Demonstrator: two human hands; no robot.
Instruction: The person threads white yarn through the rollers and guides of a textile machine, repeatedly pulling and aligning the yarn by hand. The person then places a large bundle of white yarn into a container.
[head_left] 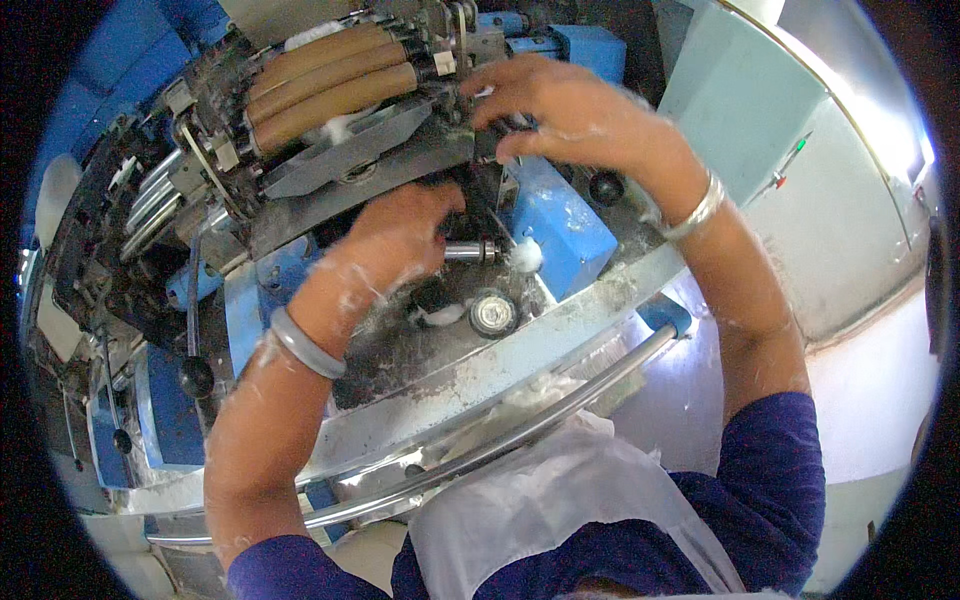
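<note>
My left hand reaches in under a dark metal plate on a machine, beside a short shiny metal shaft. Its fingers are blurred and partly hidden, so I cannot tell whether it grips anything. Farther right, my right hand is open at the right end of three brown rollers, thumb apart from the other fingers. A small white tuft shows by its fingertips. Below that hand stands a blue housing, with a ball of white fluff against its left side. Fluff clings to both forearms.
A round metal cap sits on the machine bed near its front edge. A curved steel rail runs along the front. Black-knobbed levers stand at left. A pale green panel rises at right.
</note>
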